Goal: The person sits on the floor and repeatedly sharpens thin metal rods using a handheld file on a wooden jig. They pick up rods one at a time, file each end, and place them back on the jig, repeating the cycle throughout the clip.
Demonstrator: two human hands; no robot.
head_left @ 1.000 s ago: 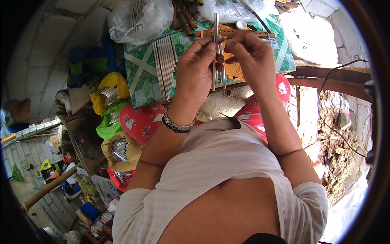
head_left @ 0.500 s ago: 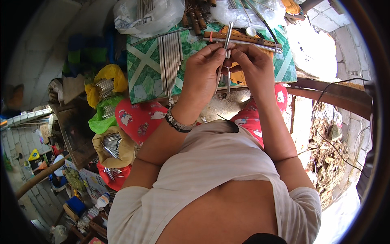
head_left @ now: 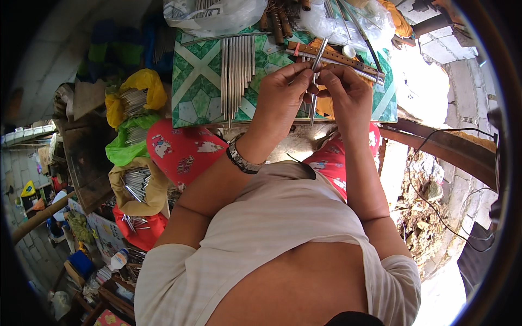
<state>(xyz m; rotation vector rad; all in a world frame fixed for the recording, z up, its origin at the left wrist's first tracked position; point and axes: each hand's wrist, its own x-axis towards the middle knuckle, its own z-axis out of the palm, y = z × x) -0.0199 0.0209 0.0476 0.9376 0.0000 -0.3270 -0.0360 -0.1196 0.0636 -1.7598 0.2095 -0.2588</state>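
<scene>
Over the near edge of a green patterned table (head_left: 187, 103), my left hand (head_left: 283, 92) pinches a thin shiny metal tube (head_left: 322, 51), whose upper end slants up past the fingers. My right hand (head_left: 348, 89) meets it from the other side, thumb and fingertips closed together against the tube; anything small between them is hidden. On the table to the left lies a row of metal tubes (head_left: 237, 76) of graded lengths, side by side. Behind my hands rests a brown wooden strip with holes (head_left: 337, 56).
Clear plastic bags (head_left: 217, 22) and brown tubular pieces (head_left: 278, 24) crowd the table's back. A small white round item (head_left: 348, 51) sits beside the strip. At my left stand yellow (head_left: 149, 81), green (head_left: 117, 152) and tan (head_left: 125, 201) bags holding metal pieces. A black cable (head_left: 418, 190) hangs at right.
The whole view has shifted slightly. The tube leans a little more to the right at its upper end, and both hands keep their closed grip close together.
</scene>
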